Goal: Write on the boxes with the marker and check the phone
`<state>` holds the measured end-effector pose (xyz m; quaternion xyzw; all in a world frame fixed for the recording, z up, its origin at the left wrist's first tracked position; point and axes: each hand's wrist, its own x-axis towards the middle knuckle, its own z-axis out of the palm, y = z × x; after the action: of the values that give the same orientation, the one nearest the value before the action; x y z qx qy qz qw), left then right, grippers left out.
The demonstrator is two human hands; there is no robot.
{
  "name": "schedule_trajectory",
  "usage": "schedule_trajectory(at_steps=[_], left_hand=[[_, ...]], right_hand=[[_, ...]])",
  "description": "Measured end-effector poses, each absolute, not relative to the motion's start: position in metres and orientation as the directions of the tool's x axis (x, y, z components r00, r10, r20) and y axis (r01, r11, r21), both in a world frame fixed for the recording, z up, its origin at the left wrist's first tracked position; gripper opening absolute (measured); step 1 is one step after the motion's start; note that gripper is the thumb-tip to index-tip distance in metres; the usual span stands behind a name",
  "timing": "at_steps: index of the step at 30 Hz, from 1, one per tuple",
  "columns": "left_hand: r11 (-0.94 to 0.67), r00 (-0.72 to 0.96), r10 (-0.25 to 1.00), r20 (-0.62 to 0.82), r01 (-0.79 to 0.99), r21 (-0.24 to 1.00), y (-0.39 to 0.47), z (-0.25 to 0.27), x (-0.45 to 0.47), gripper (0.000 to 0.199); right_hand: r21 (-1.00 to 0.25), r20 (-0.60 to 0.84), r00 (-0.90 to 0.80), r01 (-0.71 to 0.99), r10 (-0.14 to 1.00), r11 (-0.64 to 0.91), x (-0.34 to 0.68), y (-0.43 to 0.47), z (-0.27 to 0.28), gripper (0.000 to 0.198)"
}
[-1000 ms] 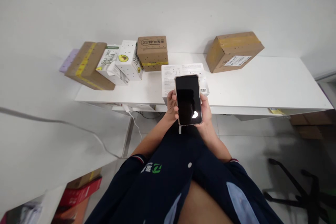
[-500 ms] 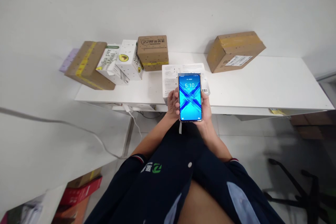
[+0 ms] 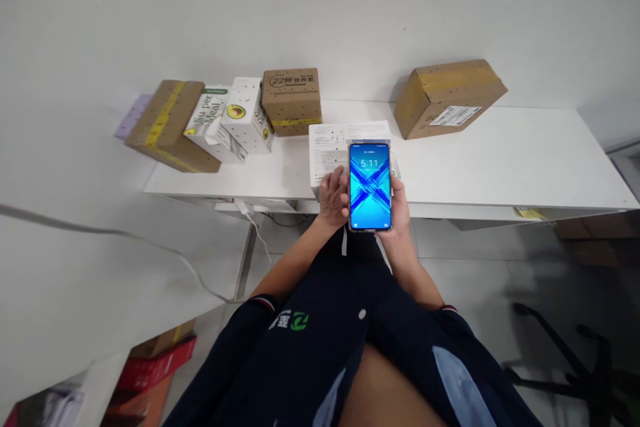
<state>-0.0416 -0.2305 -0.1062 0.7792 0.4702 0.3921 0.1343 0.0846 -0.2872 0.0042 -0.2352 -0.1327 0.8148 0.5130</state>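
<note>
A phone (image 3: 370,187) with a lit blue screen reading 5:11 is held upright in front of me. My right hand (image 3: 399,210) is closed around its right side and back, with the thumb along the right edge. Fingertips show at the phone's left edge. Close beside that edge is my left hand (image 3: 331,200), its fingers loosely bent and apart, with no object visible in it. Behind the phone, a white printed box (image 3: 325,147) lies on the white shelf (image 3: 480,160), partly hidden by the phone and hands.
Cardboard boxes (image 3: 293,97) and white Super Meal cartons (image 3: 243,113) stand at the shelf's left. Another cardboard box (image 3: 445,100) stands right of centre. A grey cable (image 3: 125,235) crosses the left side. A black chair base (image 3: 575,367) is at lower right.
The phone has shifted slightly right with my right hand, leaving a little more of my left hand uncovered. Its clock has changed from 5:10 to 5:11.
</note>
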Motion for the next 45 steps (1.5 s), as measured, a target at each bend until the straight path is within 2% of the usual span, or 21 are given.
schedule_trajectory(at_steps=[2,4,7,9,13,17,21,23,27,31,35,37,41,45], left_hand=[[-0.541,0.304,0.807,0.506,0.723,0.428,-0.235,-0.093,-0.041,0.045],[-0.530,0.329,0.801,0.500,0.778,0.337,-0.239,-0.081,-0.040,0.045],[-0.531,0.348,0.809,0.474,0.779,0.334,-0.243,-0.070,-0.039,0.046],[-0.536,0.354,0.815,0.459,0.761,0.365,-0.244,-0.067,-0.039,0.048],[-0.524,0.338,0.831,0.442,0.745,0.414,-0.243,-0.066,-0.039,0.051],[-0.523,0.345,0.831,0.437,0.751,0.403,-0.243,-0.065,-0.039,0.051],[-0.520,0.348,0.831,0.435,0.764,0.382,-0.245,-0.065,-0.040,0.049],[-0.519,0.346,0.832,0.434,0.764,0.385,-0.245,-0.065,-0.040,0.048],[-0.515,0.328,0.834,0.443,0.752,0.412,-0.242,-0.066,-0.039,0.046],[-0.515,0.320,0.833,0.450,0.745,0.424,-0.233,-0.064,-0.038,0.046],[-0.514,0.320,0.833,0.452,0.749,0.417,-0.222,-0.061,-0.039,0.048],[-0.521,0.324,0.827,0.460,0.748,0.410,-0.219,-0.060,-0.040,0.050],[-0.549,0.339,0.805,0.486,0.735,0.397,-0.218,-0.057,-0.043,0.049],[-0.585,0.281,0.762,0.583,0.685,0.434,-0.220,-0.057,-0.055,0.045]], right_hand=[[-0.502,-0.254,-0.256,-0.789,0.933,-0.353,0.099,-0.291,0.005,0.058],[-0.580,-0.237,-0.086,-0.787,0.968,-0.212,0.121,-0.296,0.004,0.055],[-0.694,-0.208,0.196,-0.720,0.958,-0.003,0.164,-0.302,-0.007,0.053],[-0.762,-0.235,0.349,-0.646,0.907,0.052,0.196,-0.303,-0.022,0.051],[-0.827,-0.372,0.484,-0.560,0.792,-0.046,0.249,-0.295,-0.062,0.037],[-0.884,-0.428,0.670,-0.450,0.606,-0.126,0.277,-0.278,-0.093,0.016],[-0.905,-0.423,0.689,-0.354,0.589,-0.236,0.290,-0.262,-0.100,0.011],[-0.926,-0.374,0.722,-0.260,0.582,-0.272,0.292,-0.256,-0.096,0.012],[-0.964,-0.200,0.793,-0.055,0.576,-0.259,0.293,-0.250,-0.093,0.007],[-0.947,-0.009,0.808,0.182,0.589,-0.264,0.292,-0.249,-0.097,0.010],[-0.869,0.161,0.779,0.403,0.606,-0.287,0.286,-0.251,-0.100,0.028],[-0.857,0.193,0.783,0.428,0.592,-0.286,0.282,-0.251,-0.103,0.033],[-0.873,0.210,0.789,0.417,0.578,-0.253,0.277,-0.247,-0.111,0.028],[-0.858,0.241,0.770,0.453,0.591,-0.241,0.268,-0.245,-0.106,0.034]])
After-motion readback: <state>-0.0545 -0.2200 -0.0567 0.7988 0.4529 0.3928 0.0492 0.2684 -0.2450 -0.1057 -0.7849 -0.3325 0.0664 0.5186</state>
